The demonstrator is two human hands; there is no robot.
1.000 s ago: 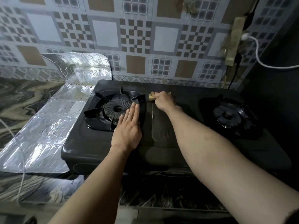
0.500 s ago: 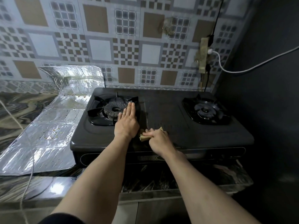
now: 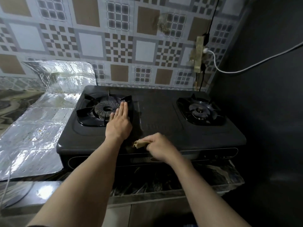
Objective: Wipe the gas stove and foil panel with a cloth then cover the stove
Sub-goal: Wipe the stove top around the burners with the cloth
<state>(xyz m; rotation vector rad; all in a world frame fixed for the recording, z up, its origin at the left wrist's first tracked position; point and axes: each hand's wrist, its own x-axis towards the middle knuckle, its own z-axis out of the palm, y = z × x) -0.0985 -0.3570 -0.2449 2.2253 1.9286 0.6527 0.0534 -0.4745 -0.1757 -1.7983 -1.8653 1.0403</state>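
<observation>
I see right hand [image 3: 159,147] gripping cloth [image 3: 139,143], low centre on stove [image 3: 164,112]; left hand [image 3: 118,125] flat, open. Foil [image 3: 32,131] lies far left, nearer left hand.

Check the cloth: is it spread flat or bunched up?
Bunched up: the cloth shows only as a small folded wad sticking out of the closed right hand.

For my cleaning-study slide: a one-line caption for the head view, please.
Right hand wipes the gas stove's front edge with a folded cloth; left hand rests flat.
</observation>
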